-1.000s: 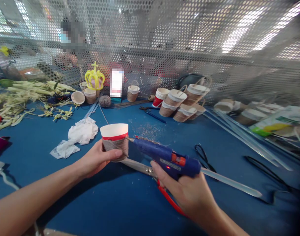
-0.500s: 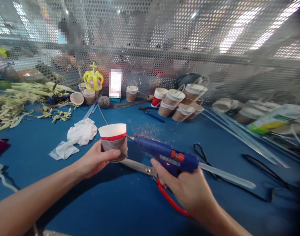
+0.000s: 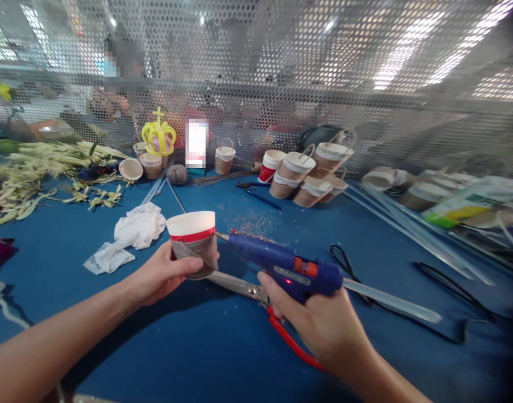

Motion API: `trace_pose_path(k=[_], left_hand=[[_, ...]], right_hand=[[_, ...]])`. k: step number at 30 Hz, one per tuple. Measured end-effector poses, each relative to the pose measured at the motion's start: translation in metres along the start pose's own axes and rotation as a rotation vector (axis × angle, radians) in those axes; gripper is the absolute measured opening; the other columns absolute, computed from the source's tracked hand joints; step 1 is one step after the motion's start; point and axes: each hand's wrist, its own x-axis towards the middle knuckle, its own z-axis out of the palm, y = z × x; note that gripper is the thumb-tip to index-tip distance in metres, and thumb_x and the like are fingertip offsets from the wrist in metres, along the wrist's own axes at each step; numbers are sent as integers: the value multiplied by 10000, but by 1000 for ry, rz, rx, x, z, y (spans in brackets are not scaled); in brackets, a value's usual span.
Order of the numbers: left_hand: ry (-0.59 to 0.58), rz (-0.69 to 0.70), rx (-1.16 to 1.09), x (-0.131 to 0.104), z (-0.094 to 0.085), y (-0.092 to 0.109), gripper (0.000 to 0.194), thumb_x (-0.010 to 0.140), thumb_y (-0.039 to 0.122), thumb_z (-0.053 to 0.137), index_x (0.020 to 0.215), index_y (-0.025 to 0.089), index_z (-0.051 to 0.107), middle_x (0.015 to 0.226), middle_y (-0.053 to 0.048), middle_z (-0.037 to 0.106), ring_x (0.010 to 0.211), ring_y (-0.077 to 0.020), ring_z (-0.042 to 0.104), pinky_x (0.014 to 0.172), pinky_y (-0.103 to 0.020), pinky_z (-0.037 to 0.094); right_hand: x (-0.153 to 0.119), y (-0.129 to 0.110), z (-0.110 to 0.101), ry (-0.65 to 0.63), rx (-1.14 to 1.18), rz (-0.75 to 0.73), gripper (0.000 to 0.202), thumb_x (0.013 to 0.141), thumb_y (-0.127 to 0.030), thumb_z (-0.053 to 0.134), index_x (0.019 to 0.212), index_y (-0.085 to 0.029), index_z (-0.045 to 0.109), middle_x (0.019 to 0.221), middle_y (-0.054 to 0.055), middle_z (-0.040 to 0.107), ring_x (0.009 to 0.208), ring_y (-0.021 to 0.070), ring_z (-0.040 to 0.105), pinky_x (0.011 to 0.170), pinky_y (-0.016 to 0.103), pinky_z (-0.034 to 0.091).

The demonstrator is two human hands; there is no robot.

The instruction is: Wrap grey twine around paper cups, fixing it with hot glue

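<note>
My left hand (image 3: 159, 274) grips a paper cup (image 3: 192, 242) just above the blue table (image 3: 185, 347). The cup has a white rim, a red band, and brown twine wound round its lower part. My right hand (image 3: 323, 324) holds a blue hot glue gun (image 3: 281, 263) with a clear glue stick poking out behind. Its metal nozzle touches the cup's right side at the twine. A red light glows on the gun's body.
Red-handled scissors (image 3: 265, 308) lie under the gun. A crumpled white cloth (image 3: 134, 229), a twine ball (image 3: 177, 174), a yellow crown (image 3: 158, 136), twine-wrapped cups (image 3: 307, 176), glue sticks (image 3: 407, 224) and black cables (image 3: 353, 268) lie around. Perforated mesh (image 3: 281, 67) stands behind, with a person beyond.
The cup and glue gun have shifted slightly left together; the nozzle stays against the cup's side. Both hands keep their grips.
</note>
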Motion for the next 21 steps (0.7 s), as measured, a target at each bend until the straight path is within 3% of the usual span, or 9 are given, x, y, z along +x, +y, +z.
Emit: trace_pose_path(k=[6,16,21], left_hand=[[1,-28,-16,-1,2,3,415,591,276,758,977,172,642,920,-54,678,896,-188,610,856,-301,434],[-20,-24,-17,-2,3,4,410,592,270,752,972,159,646,925,-66,681,901,-197,611,850,-306,438],[-7,-17,-11,-3,1,1,412,608,258,741,992,153,635,960,-76,671,920,-203,600,854,-312,430]], right_hand=[[6,-12,-8,-84,85,205,265,800,-344,473,650,-238,665,444,0,556,423,151,536,481,290,466],[9,-18,-8,-80,128,290,284,783,-353,488,567,-224,619,429,-10,524,424,139,520,493,284,458],[10,-21,-8,-44,169,355,348,759,-394,517,450,-233,509,411,-22,508,399,127,513,494,267,463]])
